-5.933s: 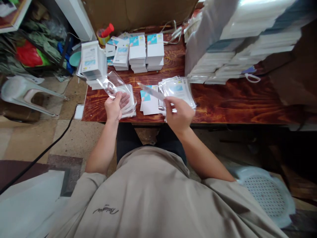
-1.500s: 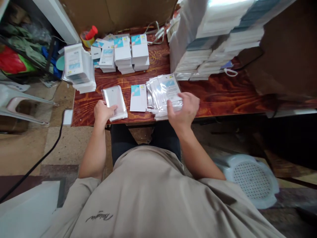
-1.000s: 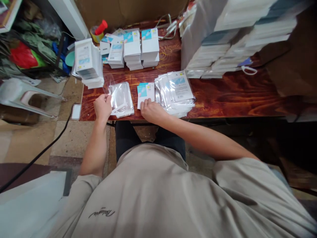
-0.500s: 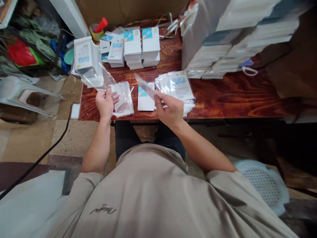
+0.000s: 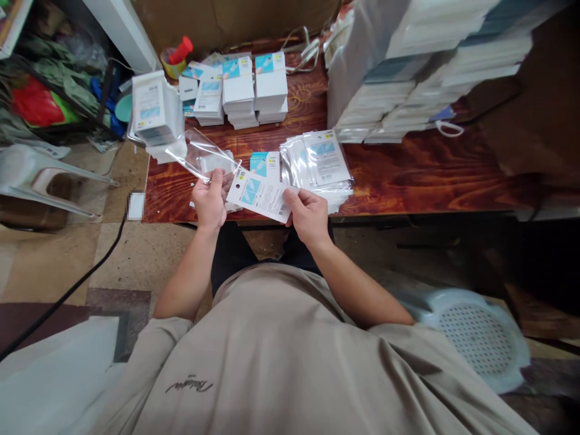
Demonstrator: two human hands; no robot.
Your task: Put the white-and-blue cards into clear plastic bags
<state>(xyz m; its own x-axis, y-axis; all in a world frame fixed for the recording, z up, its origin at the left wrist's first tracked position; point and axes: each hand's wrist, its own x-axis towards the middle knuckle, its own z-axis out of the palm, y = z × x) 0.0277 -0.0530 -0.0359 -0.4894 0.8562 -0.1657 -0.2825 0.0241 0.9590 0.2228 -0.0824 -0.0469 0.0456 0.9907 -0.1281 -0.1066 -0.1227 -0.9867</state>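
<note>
My left hand [image 5: 209,199] is closed on a clear plastic sleeve [image 5: 199,154] that it holds up over the front left of the wooden table [image 5: 408,175]. My right hand [image 5: 308,214] grips a white printed card [image 5: 259,194] with a blue patch, its far end pointing at the mouth of the sleeve. Under my left hand lies a small stack of clear sleeves [image 5: 226,166]. A short stack of cards [image 5: 266,164] sits just beyond the held card. To its right is a fanned pile of bagged cards [image 5: 319,163].
Several stacks of white cards [image 5: 254,90] stand at the back, with a wrapped bundle [image 5: 151,112] at the left edge. Tall piles of packets [image 5: 408,78] fill the back right. A tape dispenser [image 5: 174,60], a plastic stool [image 5: 471,341] and a floor cable [image 5: 67,290] are nearby.
My right hand has turned the card flat and brought it left to the sleeve's mouth. My left hand holds the sleeve a little more to the right.
</note>
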